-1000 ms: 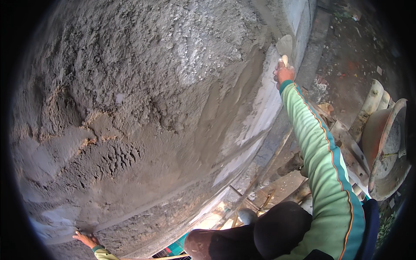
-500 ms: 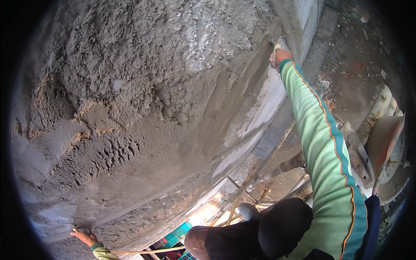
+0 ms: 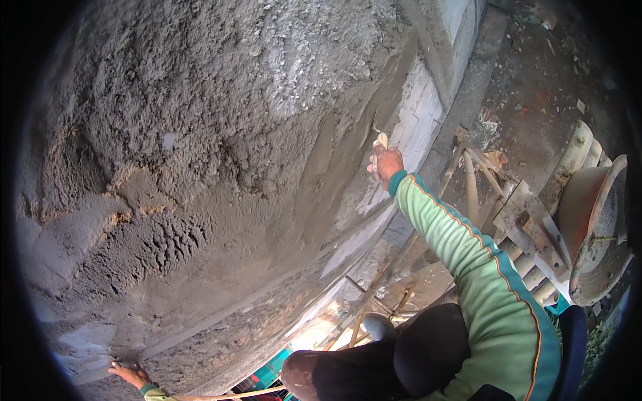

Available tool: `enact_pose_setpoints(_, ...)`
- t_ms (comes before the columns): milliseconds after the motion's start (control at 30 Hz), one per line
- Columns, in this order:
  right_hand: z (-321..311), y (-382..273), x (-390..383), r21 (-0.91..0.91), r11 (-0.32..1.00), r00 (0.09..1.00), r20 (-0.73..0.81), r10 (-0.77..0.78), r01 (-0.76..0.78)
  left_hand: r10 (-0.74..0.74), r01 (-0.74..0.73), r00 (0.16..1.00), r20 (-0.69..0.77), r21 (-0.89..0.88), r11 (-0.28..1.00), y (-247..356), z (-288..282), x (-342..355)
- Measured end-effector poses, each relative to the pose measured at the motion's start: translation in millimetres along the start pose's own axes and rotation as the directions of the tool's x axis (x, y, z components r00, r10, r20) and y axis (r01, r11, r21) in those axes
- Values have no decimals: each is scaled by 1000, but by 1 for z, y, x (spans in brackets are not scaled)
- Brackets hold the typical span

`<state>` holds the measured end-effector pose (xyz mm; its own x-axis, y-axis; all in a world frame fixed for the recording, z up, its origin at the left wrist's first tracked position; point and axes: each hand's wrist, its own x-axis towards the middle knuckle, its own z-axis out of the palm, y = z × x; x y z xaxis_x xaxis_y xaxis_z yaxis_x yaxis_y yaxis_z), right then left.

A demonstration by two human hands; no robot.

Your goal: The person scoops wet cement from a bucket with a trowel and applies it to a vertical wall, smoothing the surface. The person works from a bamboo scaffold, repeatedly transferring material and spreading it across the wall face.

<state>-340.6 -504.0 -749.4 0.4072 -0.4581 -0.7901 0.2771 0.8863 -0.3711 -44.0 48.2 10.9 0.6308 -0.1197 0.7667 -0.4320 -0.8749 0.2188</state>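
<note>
My right hand (image 3: 386, 163) is closed around the pale handle of a trowel (image 3: 382, 139), whose blade is hard to make out against the wet mortar. It is at the right edge of a wall coated in rough grey mortar (image 3: 200, 100), beside a smoother band of mortar (image 3: 348, 150). Past this band runs a bare, whitish strip of wall (image 3: 418, 110). Far off at the lower left, my left hand (image 3: 132, 374) lies against the foot of the wall with its fingers stretched out, holding nothing.
At the right, a wide mortar-stained pan (image 3: 598, 224) stands beside a dirty board (image 3: 531, 224) and thick poles (image 3: 568, 167). Bamboo poles (image 3: 471, 187) cross below my right arm. My bent knee (image 3: 431, 347) is at the bottom. Rubble-strewn ground (image 3: 542, 87) lies at the upper right.
My right hand has come down and left along the wall's edge with the trowel, and my elbow is more bent. The left hand stays against the wall. The view has shifted slightly.
</note>
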Motion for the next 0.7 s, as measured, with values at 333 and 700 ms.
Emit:
enact_pose_setpoints(333,-100,-146,125,-131,959,917,-287,-278,250,-120,149,985,123,-261,954,-2,17,3)
enact_pose_setpoints(700,-117,-154,142,-104,987,983,-126,-137,124,-280,303,953,115,-364,881,5,57,-14)
